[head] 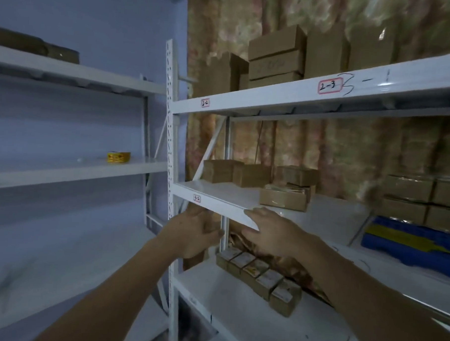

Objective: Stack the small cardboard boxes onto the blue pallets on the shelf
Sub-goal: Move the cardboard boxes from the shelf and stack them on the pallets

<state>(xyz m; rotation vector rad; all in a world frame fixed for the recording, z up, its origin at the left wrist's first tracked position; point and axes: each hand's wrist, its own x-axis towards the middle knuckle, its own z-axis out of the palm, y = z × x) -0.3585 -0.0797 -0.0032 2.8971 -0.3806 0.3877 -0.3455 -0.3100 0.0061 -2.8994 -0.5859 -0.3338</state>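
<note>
Small cardboard boxes [284, 197] lie in a loose pile on the middle shelf [217, 193], with two more [235, 173] behind them. A blue pallet [406, 241] sits at the right of that shelf and carries stacked boxes [408, 199]. A row of small labelled boxes [260, 276] stands on the lower shelf. My left hand [195, 233] is just under the middle shelf's front beam, its fingers curled and partly hidden. My right hand [270, 233] reaches in front of the beam with its fingers relaxed and nothing visible in them.
Larger cardboard boxes [275, 56] fill the top shelf. A white perforated upright [171, 155] separates this rack from the left rack, where a yellow tape roll [118, 157] sits. A patterned curtain [335, 149] hangs behind the shelves.
</note>
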